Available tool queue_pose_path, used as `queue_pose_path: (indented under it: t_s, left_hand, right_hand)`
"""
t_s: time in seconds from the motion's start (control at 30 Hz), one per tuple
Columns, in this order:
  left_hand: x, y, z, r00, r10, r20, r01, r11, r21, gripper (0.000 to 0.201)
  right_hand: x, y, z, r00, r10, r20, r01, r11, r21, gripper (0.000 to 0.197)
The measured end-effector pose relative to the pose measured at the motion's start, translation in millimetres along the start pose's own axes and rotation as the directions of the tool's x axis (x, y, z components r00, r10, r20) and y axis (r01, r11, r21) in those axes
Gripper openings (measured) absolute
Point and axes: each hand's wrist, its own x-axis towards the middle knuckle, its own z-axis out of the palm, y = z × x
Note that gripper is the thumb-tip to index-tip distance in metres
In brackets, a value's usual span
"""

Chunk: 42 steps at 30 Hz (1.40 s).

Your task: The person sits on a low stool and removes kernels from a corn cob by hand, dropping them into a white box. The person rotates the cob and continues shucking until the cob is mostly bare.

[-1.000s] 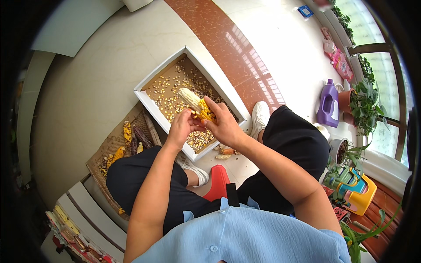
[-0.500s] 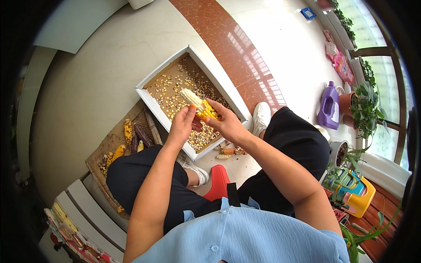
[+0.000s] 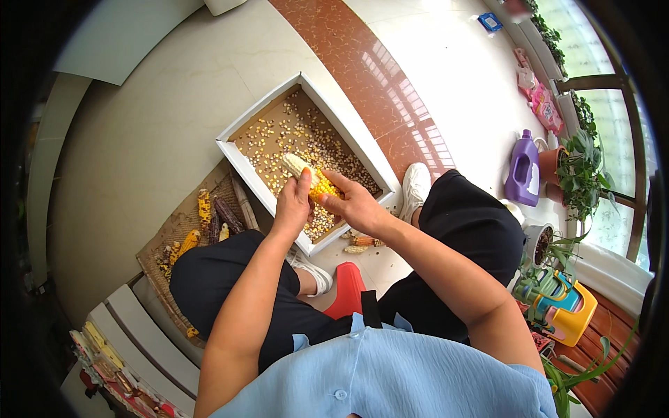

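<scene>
Your left hand [image 3: 292, 205] and right hand [image 3: 357, 206], each grip clamped on a partly bare corn cob [image 3: 322, 184], centre of the frame; beneath, loose kernels [image 3: 336, 148] in a white-walled box [image 3: 244, 172]; at centre left, other cobs [image 3: 228, 214] on woven matting [image 3: 174, 226].

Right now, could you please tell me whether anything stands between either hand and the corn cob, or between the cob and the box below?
Nothing visible does: the left hand and right hand both touch the corn cob, held over the white-walled box. The hands hide part of the space beneath.
</scene>
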Motion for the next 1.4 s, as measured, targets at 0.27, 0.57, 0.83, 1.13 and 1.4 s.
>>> queue_pose_path:
  t_s: [0.27,0.57,0.83,1.13,1.4]
  left_hand:
    - [-1,3,2,0.997,-0.005,0.072,0.017,0.986,-0.163,0.057]
    - [-5,11,2,0.987,0.097,0.127,-0.102,0.994,0.035,0.042]
    - [1,-1,1,0.961,0.125,0.248,-0.107,0.991,-0.086,0.029]
    - [3,8,-3,0.993,0.115,0.039,-0.107,0.980,-0.167,0.041]
    - [9,2,-8,0.995,0.096,-0.005,-0.097,0.994,-0.055,0.057]
  right_hand:
    - [0,2,1,0.997,-0.050,-0.055,0.045,0.995,-0.094,0.059]
    - [4,5,-5,0.993,-0.054,-0.107,0.047,0.997,-0.067,0.060]
    - [-1,4,-3,0.968,-0.179,-0.173,0.111,0.932,-0.344,0.061]
    - [3,16,-4,0.869,-0.411,-0.276,0.234,0.832,-0.503,0.060]
    - [2,14,-4,0.797,-0.561,-0.223,0.370,0.746,-0.553,0.055]
